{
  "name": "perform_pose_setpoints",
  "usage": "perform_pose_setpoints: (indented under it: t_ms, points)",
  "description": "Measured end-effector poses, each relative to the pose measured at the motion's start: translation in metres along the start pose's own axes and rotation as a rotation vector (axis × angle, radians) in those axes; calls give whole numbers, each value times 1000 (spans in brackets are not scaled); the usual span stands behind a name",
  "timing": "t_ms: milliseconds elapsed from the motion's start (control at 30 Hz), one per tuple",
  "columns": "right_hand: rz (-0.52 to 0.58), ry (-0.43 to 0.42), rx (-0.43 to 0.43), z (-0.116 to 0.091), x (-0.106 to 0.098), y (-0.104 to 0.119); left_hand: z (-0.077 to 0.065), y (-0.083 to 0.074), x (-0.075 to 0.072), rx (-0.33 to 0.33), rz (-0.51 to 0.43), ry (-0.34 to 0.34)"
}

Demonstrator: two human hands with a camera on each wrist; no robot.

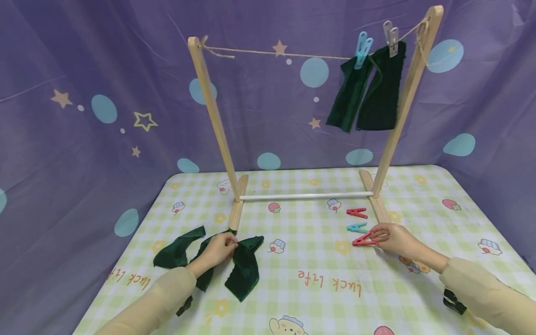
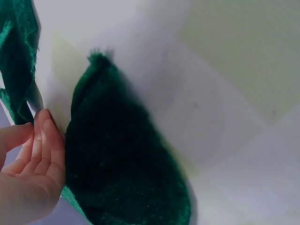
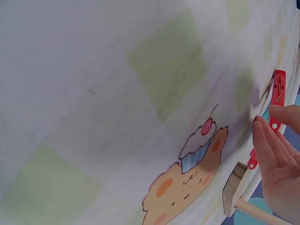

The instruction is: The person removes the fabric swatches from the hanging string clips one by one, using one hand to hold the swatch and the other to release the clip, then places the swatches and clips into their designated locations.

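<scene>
My left hand (image 1: 218,251) pinches the upper corner of a dark green velvety cloth (image 1: 244,272) between thumb and fingers, at the table's left side. Beside it lie two more green cloths, one partly under the hand (image 1: 205,280) and one farther left (image 1: 175,251). In the left wrist view, a green cloth (image 2: 126,150) fills the middle, close by the fingers. Over on the right, my right hand (image 1: 393,238) pinches the handle end of a red clothespin (image 1: 362,240), low over the table. Just behind it lie a blue clothespin (image 1: 356,227) and another red clothespin (image 1: 356,212).
A wooden frame (image 1: 215,116) stands at the back, with a string (image 1: 268,52) across its top. Two green cloths hang at its right end, under a blue clothespin (image 1: 363,49) and a grey clothespin (image 1: 392,42). A black object (image 1: 453,301) lies by the right sleeve.
</scene>
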State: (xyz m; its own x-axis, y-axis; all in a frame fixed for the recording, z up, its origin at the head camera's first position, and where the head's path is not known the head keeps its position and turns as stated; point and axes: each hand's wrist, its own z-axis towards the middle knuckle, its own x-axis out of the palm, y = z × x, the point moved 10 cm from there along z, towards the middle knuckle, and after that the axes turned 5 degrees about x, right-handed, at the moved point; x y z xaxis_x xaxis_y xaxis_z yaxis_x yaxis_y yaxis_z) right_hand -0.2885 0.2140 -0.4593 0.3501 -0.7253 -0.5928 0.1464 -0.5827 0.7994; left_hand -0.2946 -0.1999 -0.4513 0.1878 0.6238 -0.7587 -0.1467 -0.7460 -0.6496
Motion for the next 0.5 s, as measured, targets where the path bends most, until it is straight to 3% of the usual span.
perform_pose_setpoints:
  t_ms: [333, 500]
  points:
    - [-78, 1, -34, -1, -1, 12, -1, -3, -5, -5, -40, 2]
    - [-117, 0, -87, -1, -11, 27, -1, -11, -14, 30, -32, 1]
